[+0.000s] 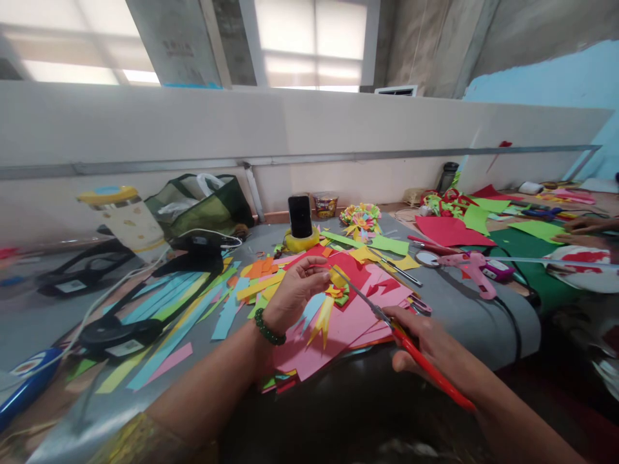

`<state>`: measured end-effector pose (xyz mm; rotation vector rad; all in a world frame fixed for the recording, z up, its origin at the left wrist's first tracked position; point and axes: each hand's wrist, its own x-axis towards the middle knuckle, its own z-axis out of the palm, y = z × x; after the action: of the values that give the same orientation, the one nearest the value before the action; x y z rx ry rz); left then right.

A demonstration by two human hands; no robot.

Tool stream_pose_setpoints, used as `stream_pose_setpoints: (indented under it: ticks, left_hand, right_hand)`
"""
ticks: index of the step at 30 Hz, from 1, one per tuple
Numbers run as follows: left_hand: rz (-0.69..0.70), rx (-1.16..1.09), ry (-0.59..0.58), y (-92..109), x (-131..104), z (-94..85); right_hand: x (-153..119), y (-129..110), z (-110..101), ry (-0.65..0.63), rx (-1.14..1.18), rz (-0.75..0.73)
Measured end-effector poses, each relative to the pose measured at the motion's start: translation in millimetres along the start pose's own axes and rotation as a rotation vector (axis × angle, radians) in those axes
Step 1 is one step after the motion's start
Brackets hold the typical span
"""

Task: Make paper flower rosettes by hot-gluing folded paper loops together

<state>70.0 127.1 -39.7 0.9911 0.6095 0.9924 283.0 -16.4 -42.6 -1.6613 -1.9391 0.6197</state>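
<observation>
My left hand [298, 291], with a green bead bracelet at its wrist, pinches a small yellow piece [338, 278] of felt or paper. My right hand [428, 332] grips scissors [420, 362] with long red handles. Their blades reach up and left, with the tips at the yellow piece; whether they are cutting into it I cannot tell. Just below lies a small rosette [323, 317] with yellow and light blue tails. It rests on pink sheets [302, 361] at the table's front edge.
Coloured strips [181, 303] cover the left side, near a tumbler [126, 222] and black straps. A phone [300, 217] stands in a yellow tape roll [300, 241]. To the right are tweezers [401, 270], a pink glue gun [471, 270] and another person's hand [587, 225].
</observation>
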Motion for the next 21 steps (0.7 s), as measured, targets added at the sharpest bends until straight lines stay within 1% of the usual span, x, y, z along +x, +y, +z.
stream_pose_setpoints:
  ticks: [5,15,16,18,20,21]
  left_hand:
    - [0.012,0.020,-0.012,-2.4,2.8,-5.0]
    - [0.005,0.030,-0.029,-2.1,3.4,-7.8]
    - [0.003,0.031,-0.033,-1.9,3.5,-8.2]
    - [0.000,0.035,-0.038,-1.5,3.7,-8.7]
    - [0.001,0.041,-0.031,-0.6,4.0,-8.8]
    - [0.002,0.043,-0.025,0.1,4.2,-8.6]
  right_hand:
    - [1.0,-2.6,1.8,0.011,-0.009,0.018]
    - [4.3,-0.8,6.5,-0.006,-0.027,0.036]
    - [4.4,0.6,7.3,0.015,-0.032,0.034]
    - [4.4,5.8,6.5,0.113,-0.054,0.029]
    - [3.7,14.5,0.4,0.264,-0.113,0.068]
    - [3.1,19.9,-4.9,0.335,-0.166,0.117]
